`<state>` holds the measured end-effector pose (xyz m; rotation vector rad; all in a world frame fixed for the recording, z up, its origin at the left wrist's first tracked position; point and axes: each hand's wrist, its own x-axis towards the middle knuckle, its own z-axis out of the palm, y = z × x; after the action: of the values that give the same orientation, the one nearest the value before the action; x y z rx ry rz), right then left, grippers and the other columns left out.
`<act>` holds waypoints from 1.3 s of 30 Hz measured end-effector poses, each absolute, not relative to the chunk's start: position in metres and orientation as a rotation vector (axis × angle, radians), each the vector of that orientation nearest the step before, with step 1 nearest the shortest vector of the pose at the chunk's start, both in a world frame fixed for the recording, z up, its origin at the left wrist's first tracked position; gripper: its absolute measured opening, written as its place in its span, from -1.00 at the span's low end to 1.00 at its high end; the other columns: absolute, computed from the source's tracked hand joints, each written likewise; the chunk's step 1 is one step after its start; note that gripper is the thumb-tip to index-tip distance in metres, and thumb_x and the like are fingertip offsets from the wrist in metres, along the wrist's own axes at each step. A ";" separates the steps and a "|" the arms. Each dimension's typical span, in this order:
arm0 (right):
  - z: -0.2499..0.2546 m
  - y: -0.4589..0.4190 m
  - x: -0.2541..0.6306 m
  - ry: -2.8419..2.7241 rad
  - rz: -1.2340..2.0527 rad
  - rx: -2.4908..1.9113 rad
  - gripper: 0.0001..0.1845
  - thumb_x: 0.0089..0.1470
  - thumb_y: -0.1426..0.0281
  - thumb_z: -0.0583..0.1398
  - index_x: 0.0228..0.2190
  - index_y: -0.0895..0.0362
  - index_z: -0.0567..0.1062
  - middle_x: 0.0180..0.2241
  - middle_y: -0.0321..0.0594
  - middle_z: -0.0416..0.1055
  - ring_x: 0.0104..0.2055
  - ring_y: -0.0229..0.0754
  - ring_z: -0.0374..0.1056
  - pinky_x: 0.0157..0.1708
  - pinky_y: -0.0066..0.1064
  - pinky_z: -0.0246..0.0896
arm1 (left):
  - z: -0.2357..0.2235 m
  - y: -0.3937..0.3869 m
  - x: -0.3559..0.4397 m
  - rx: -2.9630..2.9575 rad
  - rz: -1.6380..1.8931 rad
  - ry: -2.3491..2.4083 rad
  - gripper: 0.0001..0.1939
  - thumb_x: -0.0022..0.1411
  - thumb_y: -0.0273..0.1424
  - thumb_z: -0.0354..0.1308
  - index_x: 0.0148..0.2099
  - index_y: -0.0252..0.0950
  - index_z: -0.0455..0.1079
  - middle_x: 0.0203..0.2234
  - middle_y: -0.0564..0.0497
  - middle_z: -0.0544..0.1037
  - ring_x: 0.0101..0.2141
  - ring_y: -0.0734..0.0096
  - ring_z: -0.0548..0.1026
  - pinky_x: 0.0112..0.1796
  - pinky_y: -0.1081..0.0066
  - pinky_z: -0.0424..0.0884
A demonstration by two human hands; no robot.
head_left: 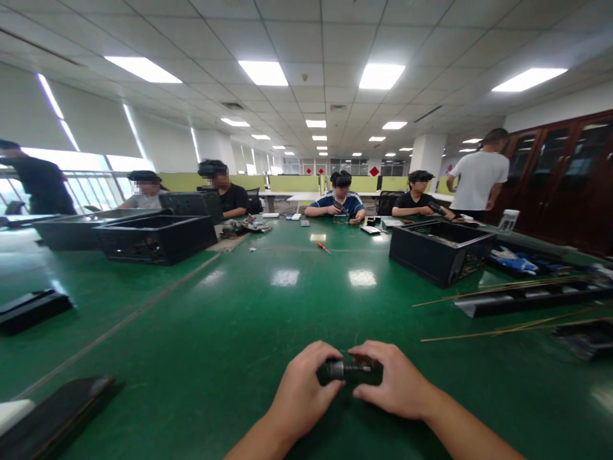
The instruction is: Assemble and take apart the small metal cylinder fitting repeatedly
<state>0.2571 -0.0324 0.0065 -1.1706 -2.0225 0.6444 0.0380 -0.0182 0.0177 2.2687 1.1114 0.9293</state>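
My left hand (306, 380) grips a small dark cylinder with a grey metal collar (337, 369) between thumb and fingers. Out of the collar, toward the right, runs a thin ridged rod (357, 368), like a screw or a spring; its exact kind is unclear. My right hand (395, 380) curls around the rod's right end in a C shape, thumb below and fingers above. Inside that curl shows a dark shape, too dim to name. Both hands are just above the green table (230, 358), close to its near side.
Black computer cases stand at left (158, 239) and right (438, 252). An orange screwdriver (322, 247) lies mid-table. Thin yellowish rods (479, 333) and a dark metal channel (517, 299) lie right; a dark flat panel (57, 415) lies near left. Several people sit or stand beyond.
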 end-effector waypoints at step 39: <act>0.005 -0.035 0.251 -2.089 0.593 -1.167 -0.83 0.20 0.34 0.18 -0.31 0.11 0.58 -0.34 -0.25 0.52 -0.24 -0.20 0.41 -0.20 -0.42 0.18 | 0.013 -0.017 0.039 2.343 0.963 1.087 -0.73 0.04 -0.57 0.23 -0.19 -0.18 0.44 -0.27 0.04 0.54 -0.22 0.34 0.49 -0.16 0.36 0.38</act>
<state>0.2506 -0.0354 0.0054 -1.1668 -2.0893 0.5926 0.0393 -0.0171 0.0126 2.3435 1.0869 0.9628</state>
